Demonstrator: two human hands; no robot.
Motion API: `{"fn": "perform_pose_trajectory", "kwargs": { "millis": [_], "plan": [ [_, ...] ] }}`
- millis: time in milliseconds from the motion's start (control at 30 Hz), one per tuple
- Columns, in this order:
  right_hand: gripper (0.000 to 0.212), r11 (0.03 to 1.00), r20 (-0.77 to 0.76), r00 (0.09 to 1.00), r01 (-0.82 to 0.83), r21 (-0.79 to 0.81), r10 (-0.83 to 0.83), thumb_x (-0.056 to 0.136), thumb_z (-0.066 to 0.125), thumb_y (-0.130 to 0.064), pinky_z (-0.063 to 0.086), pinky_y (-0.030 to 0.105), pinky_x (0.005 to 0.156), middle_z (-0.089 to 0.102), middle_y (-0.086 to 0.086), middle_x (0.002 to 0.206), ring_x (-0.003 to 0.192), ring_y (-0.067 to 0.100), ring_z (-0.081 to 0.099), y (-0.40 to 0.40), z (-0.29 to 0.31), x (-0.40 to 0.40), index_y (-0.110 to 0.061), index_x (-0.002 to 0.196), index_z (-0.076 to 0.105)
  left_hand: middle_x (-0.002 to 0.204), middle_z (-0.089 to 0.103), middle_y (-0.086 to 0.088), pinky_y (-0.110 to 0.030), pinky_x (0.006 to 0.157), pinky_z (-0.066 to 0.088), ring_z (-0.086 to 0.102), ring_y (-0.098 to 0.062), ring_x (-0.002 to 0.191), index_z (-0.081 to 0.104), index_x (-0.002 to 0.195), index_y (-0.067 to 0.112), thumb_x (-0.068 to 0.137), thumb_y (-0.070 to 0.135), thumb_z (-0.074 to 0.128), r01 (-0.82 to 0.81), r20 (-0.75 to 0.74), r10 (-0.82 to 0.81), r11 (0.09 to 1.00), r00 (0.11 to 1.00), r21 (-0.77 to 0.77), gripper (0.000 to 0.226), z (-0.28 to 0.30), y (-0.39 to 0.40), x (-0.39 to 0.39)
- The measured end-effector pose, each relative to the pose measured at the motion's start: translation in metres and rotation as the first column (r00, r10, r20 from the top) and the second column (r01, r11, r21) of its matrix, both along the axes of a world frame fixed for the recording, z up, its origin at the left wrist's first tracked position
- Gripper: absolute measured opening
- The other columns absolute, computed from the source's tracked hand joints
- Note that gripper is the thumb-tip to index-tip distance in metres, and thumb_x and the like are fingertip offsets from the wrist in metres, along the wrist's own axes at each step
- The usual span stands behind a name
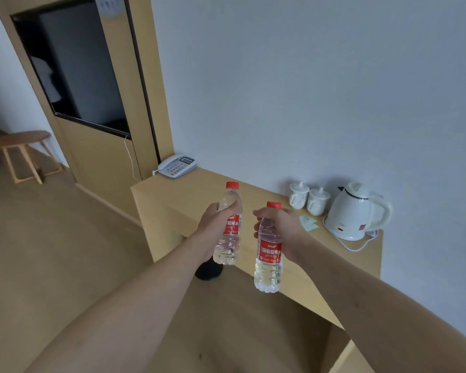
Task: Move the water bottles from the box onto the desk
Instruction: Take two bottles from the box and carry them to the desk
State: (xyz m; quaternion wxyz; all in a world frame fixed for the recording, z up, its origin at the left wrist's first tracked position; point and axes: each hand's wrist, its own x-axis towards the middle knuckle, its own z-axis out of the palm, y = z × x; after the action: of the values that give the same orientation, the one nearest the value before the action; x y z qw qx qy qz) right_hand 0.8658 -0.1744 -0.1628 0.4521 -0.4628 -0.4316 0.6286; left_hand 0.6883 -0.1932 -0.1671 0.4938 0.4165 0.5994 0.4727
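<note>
Both arms reach forward, each hand carrying a clear water bottle with a red cap and red label. My left hand (215,224) grips one bottle (230,238) round its upper half. My right hand (277,224) grips the second bottle (269,261) just below its cap. Both bottles are upright, side by side, in the air at the near edge of the light wooden desk (197,189). The box is out of view.
On the desk stand a grey telephone (176,166) at the far left, two white lidded cups (308,198), a white electric kettle (357,211) and small paper packets (308,223). A wooden stool (22,152) and a wall-mounted TV (73,68) are to the left.
</note>
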Motion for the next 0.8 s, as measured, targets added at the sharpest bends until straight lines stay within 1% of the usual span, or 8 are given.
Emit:
{"fn": "perform_pose_trajectory", "kwargs": {
  "millis": [133,167,300,400,467,633,733,800],
  "plan": [
    [0.033,1.000,-0.006,1.000,-0.024,-0.001,0.024,0.064,0.084,-0.017,0.059,0.036,0.062,0.070,0.017,0.071,0.058,0.027,0.067,0.077,0.004,-0.007,0.000,0.085,0.066,0.107,0.073,-0.003,-0.040,0.075,0.060,0.075,-0.022,0.090,0.057,0.118,0.029,0.081,0.062,0.075,-0.004,-0.035,0.004,1.000,0.999,-0.006,0.053,0.002,0.072,-0.010],
    [0.032,1.000,-0.010,1.000,-0.026,-0.006,0.026,0.064,0.083,-0.017,0.058,0.035,0.060,0.069,0.017,0.071,0.057,0.027,0.066,0.096,0.006,-0.008,0.001,0.085,0.066,0.108,0.073,-0.003,-0.042,0.078,0.061,0.075,-0.022,0.092,0.057,0.119,0.030,0.080,0.062,0.076,0.003,-0.036,-0.003,1.000,0.999,-0.005,0.054,0.004,0.092,-0.012],
    [0.033,1.000,0.004,1.000,-0.013,-0.019,0.014,0.069,0.083,-0.015,0.057,0.032,0.057,0.069,0.017,0.070,0.058,0.027,0.066,0.169,0.007,-0.014,0.003,0.090,0.066,0.113,0.072,0.000,-0.038,0.074,0.060,0.074,-0.018,0.095,0.056,0.121,0.035,0.076,0.061,0.080,0.010,-0.026,-0.009,1.000,1.000,0.021,0.057,0.015,0.162,-0.017],
    [0.039,0.999,0.028,1.000,0.001,-0.039,0.001,0.071,0.085,-0.019,0.058,0.032,0.058,0.071,0.016,0.071,0.060,0.027,0.068,0.209,-0.001,-0.021,0.004,0.097,0.065,0.116,0.071,0.000,-0.049,0.087,0.060,0.072,-0.022,0.100,0.057,0.120,0.035,0.073,0.054,0.086,0.015,-0.028,-0.014,1.000,1.000,0.016,0.058,0.007,0.207,-0.020],
    [0.042,0.998,0.031,0.999,0.014,-0.068,-0.012,0.072,0.086,-0.019,0.058,0.032,0.059,0.071,0.015,0.071,0.061,0.026,0.068,0.231,-0.010,-0.024,0.002,0.102,0.065,0.117,0.070,-0.001,-0.052,0.092,0.058,0.072,-0.024,0.102,0.058,0.117,0.035,0.072,0.050,0.089,0.024,-0.033,-0.024,1.000,0.999,0.004,0.057,-0.002,0.233,-0.024],
    [0.042,0.991,0.097,0.993,0.078,-0.109,-0.068,0.074,0.086,-0.023,0.058,0.031,0.058,0.070,0.015,0.072,0.063,0.027,0.067,0.292,-0.027,-0.030,0.002,0.102,0.066,0.111,0.072,-0.003,-0.051,0.088,0.060,0.074,-0.024,0.095,0.059,0.110,0.032,0.074,0.039,0.088,0.088,-0.017,-0.088,0.996,0.996,-0.034,0.047,-0.026,0.308,-0.035],
    [0.039,0.980,0.124,0.981,0.161,-0.120,-0.146,0.077,0.085,-0.026,0.057,0.028,0.055,0.066,0.017,0.074,0.065,0.027,0.063,0.328,-0.036,-0.035,0.002,0.094,0.064,0.110,0.073,-0.003,-0.050,0.087,0.060,0.075,-0.024,0.093,0.057,0.111,0.028,0.073,0.037,0.089,0.178,-0.033,-0.180,0.983,0.983,-0.045,0.050,-0.037,0.360,-0.043],
    [0.040,0.982,0.143,0.979,0.159,-0.106,-0.143,0.079,0.083,-0.031,0.053,0.029,0.056,0.060,0.018,0.075,0.067,0.027,0.058,0.343,-0.037,-0.035,0.000,0.090,0.061,0.109,0.073,-0.003,-0.049,0.087,0.061,0.075,-0.023,0.093,0.056,0.111,0.026,0.073,0.038,0.089,0.234,-0.063,-0.238,0.970,0.969,-0.060,0.052,-0.040,0.387,-0.045]
  ]
}}
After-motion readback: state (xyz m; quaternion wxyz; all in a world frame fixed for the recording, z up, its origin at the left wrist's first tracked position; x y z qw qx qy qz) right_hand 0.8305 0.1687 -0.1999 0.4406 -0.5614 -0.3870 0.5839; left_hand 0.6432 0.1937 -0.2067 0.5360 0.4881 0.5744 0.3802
